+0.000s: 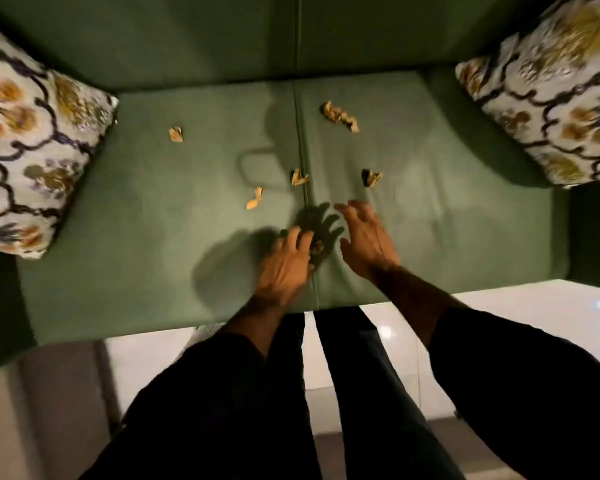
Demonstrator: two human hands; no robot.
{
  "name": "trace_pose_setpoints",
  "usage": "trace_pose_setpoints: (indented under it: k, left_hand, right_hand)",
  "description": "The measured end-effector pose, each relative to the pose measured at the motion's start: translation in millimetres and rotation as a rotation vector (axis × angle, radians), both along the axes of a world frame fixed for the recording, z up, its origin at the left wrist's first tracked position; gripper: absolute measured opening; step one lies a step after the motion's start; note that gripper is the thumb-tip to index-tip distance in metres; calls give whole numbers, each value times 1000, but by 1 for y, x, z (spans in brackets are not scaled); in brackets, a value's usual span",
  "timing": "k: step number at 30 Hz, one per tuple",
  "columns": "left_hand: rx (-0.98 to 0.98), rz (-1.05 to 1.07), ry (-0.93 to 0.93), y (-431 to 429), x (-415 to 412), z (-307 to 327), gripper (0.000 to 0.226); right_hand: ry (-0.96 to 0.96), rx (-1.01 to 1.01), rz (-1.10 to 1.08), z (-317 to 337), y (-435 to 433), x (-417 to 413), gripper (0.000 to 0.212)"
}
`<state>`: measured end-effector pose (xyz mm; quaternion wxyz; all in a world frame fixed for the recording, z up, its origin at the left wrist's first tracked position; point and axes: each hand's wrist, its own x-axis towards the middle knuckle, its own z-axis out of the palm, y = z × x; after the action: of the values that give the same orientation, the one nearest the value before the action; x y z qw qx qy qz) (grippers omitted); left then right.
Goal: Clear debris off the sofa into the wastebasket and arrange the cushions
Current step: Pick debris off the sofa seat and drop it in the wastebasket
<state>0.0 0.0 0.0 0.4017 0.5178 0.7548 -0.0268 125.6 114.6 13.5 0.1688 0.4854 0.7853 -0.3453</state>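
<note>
Debris (340, 116): 5 scraps lie loose mid-sofa (153, 237), the biggest running back-left to front-right. Your left hand (284, 268) curls its fingers onto a 6th scrap at the seam; your right hand (366, 237) hovers spread, holding nothing. A hasty pinch could push scraps into the seam.

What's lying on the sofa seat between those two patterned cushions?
In the head view, between the left cushion and the right cushion, five loose crumpled scraps dot the green seat. Both hands reach there, the left hand over another scrap.
</note>
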Motion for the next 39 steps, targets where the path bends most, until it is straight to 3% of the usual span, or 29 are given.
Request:
trace_pose_setpoints:
  k: [13,19,22,25,28,32,34,39]
  left_hand:
    - [0,-11,12,23,14,-50,26]
    - [64,60,106,44,18,-46,19]
    - [96,88,130,56,23,-52,15]
    - [155,147,183,65,27,-57,23]
    - [233,248,352,79,22,-62,32]
    - [211,263,517,106,-5,-70,51]
    - [170,266,491,118,-15,-75,52]
    - [131,269,344,113,-7,-84,37]
  right_hand:
    - [17,61,248,-63,26,10,59]
    - [42,296,96,-56,60,27,52]
    - [-1,295,87,-63,84,27,56]
    - [-32,208,145,-78,98,25,45]
    - [29,242,224,-85,99,28,20]
    - [67,285,301,-91,99,32,19]
    - [51,290,310,-94,95,36,10]
    - [136,272,249,-94,64,45,17]
